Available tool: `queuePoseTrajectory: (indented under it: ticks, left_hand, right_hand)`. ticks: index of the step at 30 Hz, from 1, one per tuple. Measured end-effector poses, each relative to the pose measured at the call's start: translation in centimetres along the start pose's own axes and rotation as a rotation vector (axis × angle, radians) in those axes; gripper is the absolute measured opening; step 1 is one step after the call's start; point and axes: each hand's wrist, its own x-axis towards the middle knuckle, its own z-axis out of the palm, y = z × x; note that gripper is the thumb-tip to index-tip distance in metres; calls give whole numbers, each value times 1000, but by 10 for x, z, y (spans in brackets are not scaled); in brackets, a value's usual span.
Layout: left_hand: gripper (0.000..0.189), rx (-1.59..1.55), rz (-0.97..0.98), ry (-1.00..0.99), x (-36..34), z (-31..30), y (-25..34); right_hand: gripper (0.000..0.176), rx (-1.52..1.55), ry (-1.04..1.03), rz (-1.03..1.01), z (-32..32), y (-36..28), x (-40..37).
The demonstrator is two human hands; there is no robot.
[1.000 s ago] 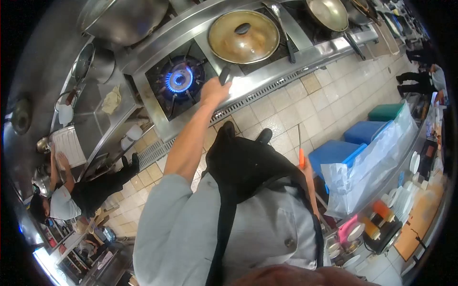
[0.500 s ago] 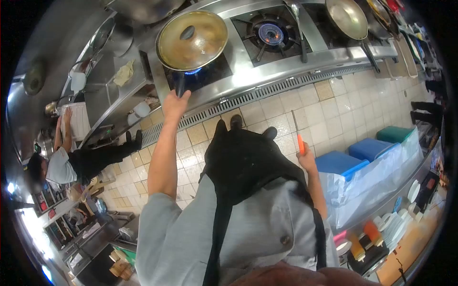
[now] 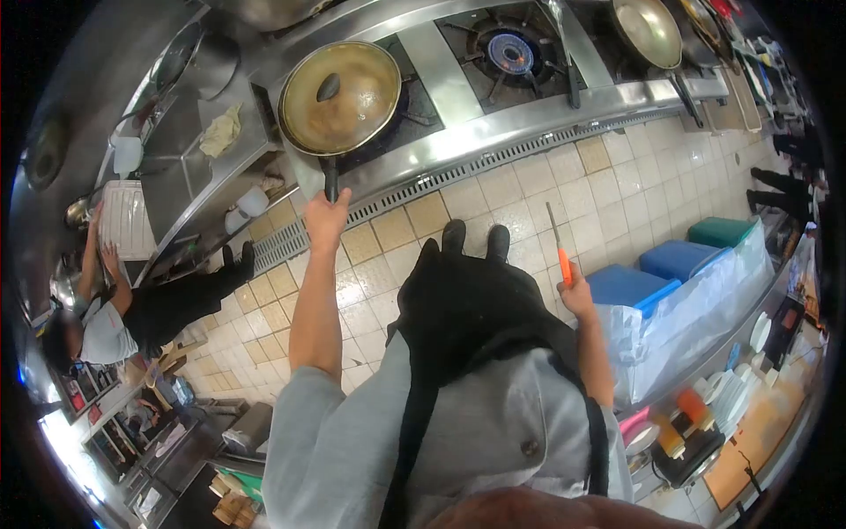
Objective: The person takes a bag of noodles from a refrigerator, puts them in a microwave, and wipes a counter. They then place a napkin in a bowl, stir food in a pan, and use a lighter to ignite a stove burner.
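Note:
My left hand [image 3: 326,217] is wrapped round the black handle [image 3: 330,176] of a pan. A domed glass lid with a dark knob covers the pan [image 3: 340,99]; brownish food shows dimly through it. The pan sits at the left part of the stove, over a burner. Low at my right side, my right hand [image 3: 575,291] grips the orange handle of a thin metal tool [image 3: 559,242], its tip pointing away from me; the exact kind I cannot tell.
A burner [image 3: 510,55] glows to the pan's right, and a ladle lies beside it. Another pan [image 3: 648,31] stands farther right. Blue bins [image 3: 624,289] are at my right. On the left, a co-worker [image 3: 106,331] reaches toward a white ridged tray [image 3: 129,220].
The covered pan has shifted left and slightly down with my left hand, and no flame shows under it now. Both my feet are now side by side. The co-worker's hands have moved on the tray.

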Motion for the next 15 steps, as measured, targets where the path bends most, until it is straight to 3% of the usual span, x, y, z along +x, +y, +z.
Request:
queuePoseTrajectory:
  ticks: [8, 11, 13, 15]
  left_hand:
    - [39, 53, 69, -2, -6, 5, -13]
    - [39, -87, 36, -85, 2, 9, -31]
    - [40, -162, 37, -128, 20, 14, -60]
    - [38, -186, 6, -201, 20, -6, -54]
  right_hand:
    - [68, -51, -87, -27, 22, 1, -4]
    - [68, -30, -78, -94, 21, 13, -3]
    - [67, -26, -88, -66, 18, 18, -3]
    - [67, -23, -106, -35, 12, 24, -5]
